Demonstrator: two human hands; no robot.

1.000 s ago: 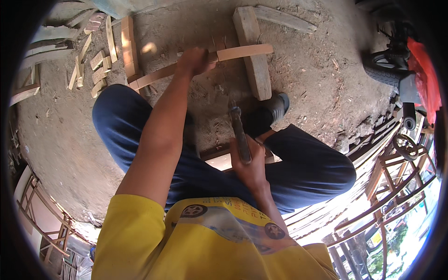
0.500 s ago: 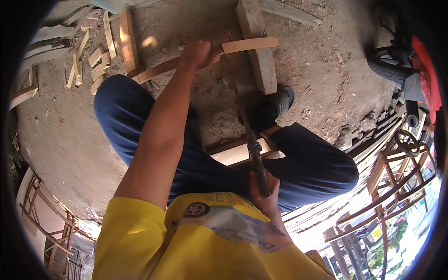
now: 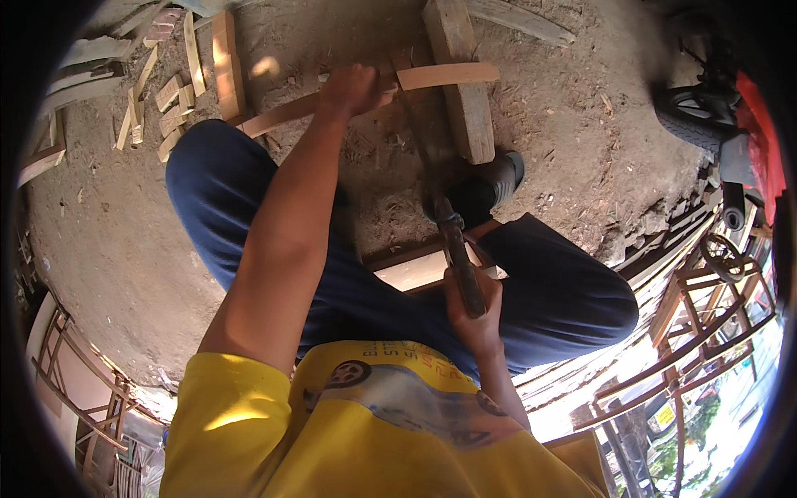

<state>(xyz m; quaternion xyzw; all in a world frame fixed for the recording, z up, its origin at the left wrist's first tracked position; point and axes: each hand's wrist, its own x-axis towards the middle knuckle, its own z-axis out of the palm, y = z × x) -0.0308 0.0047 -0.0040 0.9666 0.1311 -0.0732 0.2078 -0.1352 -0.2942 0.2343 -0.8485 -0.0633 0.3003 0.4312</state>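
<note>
My left hand (image 3: 355, 90) is closed round a long wooden strip (image 3: 448, 76), which looks curved. To its right the strip lies across a thick grey wooden beam (image 3: 470, 124); its left part rests by another wood block. My right hand (image 3: 480, 319) grips the dark handle of a handsaw (image 3: 452, 236). The saw's thin blade runs away from me and meets the strip just right of my left hand, where a gap or cut line shows. The blade's far end is blurred.
Short wood offcuts (image 3: 173, 104) lie at the far left beside an upright block (image 3: 226, 66). My shod foot (image 3: 502, 178) is next to the beam. A motorbike wheel (image 3: 689, 116) stands at the right, with wooden frames (image 3: 706, 324) below it.
My right hand and the saw have moved away from me, toward the strip, along the blade's line. My left hand stays on the strip, nearly in place.
</note>
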